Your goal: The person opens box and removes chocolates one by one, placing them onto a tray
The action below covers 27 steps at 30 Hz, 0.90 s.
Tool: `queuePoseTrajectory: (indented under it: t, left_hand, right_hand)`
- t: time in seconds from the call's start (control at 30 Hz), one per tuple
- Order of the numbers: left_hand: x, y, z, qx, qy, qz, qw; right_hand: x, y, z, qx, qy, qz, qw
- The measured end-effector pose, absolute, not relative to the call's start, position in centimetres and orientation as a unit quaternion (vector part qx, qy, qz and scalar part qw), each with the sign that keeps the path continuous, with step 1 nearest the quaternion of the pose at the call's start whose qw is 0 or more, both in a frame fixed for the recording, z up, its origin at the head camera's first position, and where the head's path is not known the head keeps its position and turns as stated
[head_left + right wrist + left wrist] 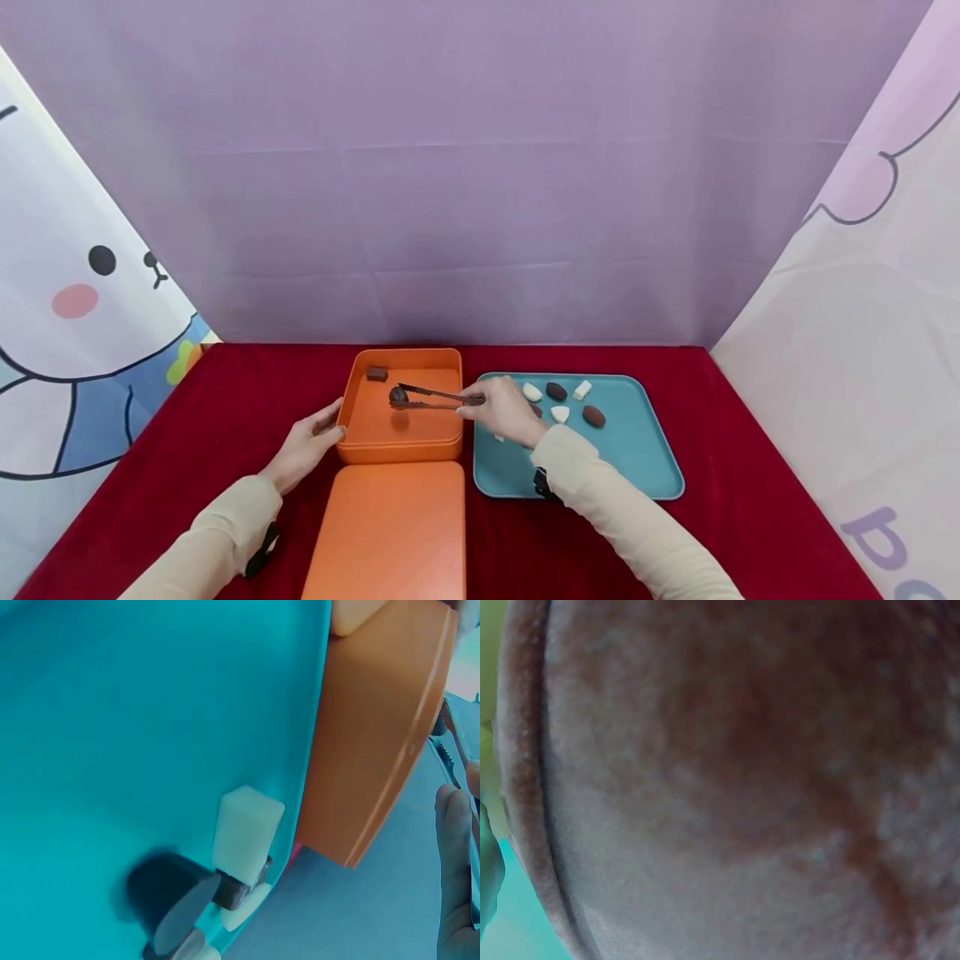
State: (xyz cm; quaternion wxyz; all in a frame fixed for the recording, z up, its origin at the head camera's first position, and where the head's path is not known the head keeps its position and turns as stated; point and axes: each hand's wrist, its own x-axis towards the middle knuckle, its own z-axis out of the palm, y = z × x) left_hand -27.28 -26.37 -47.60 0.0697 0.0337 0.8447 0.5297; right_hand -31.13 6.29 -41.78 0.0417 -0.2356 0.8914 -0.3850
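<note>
My right hand (504,408) grips dark serrated tongs (438,394) over an orange box (420,425). A round dark chocolate piece (399,395) sits between the tong tips, above the box floor with a shadow under it. In the box's back left corner lies a dark brown block (377,374). My left hand (303,446) touches the box's left wall near the front corner, fingers and thumb extended along it. The right wrist view shows the tongs (454,742) beyond the box wall (367,727). Only a blurred close surface fills most of the left wrist view.
A teal tray (637,458) right of the box holds several pieces, among them a white block (582,389), a dark oval (557,391) and a brown oval (594,416). An orange lid (390,533) lies in front of the box on the red cloth (247,408). A lilac curtain hangs behind.
</note>
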Motion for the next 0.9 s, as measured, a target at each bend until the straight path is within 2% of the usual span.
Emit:
queuePoseTrajectory:
  t: [0.53, 0.9]
  left_hand:
    - [-27.6, -26.1, -47.8, 0.041, 0.841, 0.534, 0.074]
    - [-27.6, -26.5, -47.6, 0.037, 0.848, 0.524, 0.070]
  right_hand:
    - [-30.2, 10.3, -41.3, -0.220, 0.895, -0.387, -0.001]
    - [-29.2, 14.0, -40.9, -0.197, 0.899, -0.391, -0.006]
